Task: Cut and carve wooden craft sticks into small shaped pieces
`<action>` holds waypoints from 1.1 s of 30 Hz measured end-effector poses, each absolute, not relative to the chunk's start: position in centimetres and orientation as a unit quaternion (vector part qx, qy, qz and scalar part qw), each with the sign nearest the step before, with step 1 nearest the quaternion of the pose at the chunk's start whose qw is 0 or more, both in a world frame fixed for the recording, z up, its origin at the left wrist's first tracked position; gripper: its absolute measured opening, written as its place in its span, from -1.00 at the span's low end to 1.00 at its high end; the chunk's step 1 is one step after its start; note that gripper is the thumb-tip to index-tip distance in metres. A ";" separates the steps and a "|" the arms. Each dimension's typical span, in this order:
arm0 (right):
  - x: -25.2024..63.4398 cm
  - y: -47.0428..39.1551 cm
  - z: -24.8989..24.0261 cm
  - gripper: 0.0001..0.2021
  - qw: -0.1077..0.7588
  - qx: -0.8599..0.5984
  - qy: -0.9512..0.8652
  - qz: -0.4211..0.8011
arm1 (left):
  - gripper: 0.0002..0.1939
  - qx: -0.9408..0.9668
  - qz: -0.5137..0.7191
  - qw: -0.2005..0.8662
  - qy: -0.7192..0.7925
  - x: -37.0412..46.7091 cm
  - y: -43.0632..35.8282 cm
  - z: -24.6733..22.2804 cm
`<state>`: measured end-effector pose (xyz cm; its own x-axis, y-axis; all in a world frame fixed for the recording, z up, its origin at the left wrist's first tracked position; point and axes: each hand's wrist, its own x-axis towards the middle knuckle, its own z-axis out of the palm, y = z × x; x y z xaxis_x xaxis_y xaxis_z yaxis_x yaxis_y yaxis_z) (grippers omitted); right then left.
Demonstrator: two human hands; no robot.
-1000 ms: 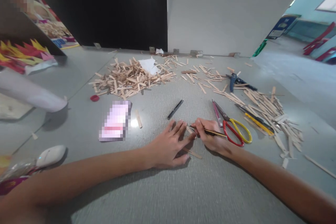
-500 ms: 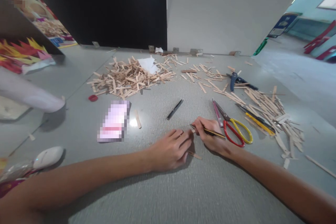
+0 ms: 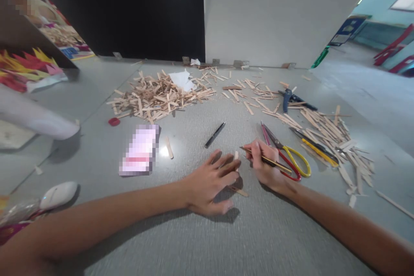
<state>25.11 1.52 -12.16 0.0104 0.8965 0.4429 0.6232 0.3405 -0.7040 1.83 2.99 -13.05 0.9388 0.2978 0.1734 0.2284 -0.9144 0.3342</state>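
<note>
Gripping pencil (image 3: 274, 164) in closed fingers of right hand (image 3: 267, 166), pointing tip toward 10 o'clock. Spreading open fingers of left hand (image 3: 210, 183) over wooden stick (image 3: 236, 155) at 2 o'clock from palm. Noting second stick (image 3: 242, 192) at 3, black pen (image 3: 214, 135) at 12, stick pile (image 3: 155, 97) at 11.

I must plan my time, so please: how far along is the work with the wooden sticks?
Done, perhaps: the scattered sticks on the right. In hand: a pencil in the right hand, its tip near a stick partly under the left hand. Remaining: probably the big pile of sticks.
</note>
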 end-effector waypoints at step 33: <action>25.3 2.3 -12.0 -0.54 0.305 -0.505 -0.772 0.236 | -0.17 0.957 0.095 0.133 0.239 2.1 2.3 -13.4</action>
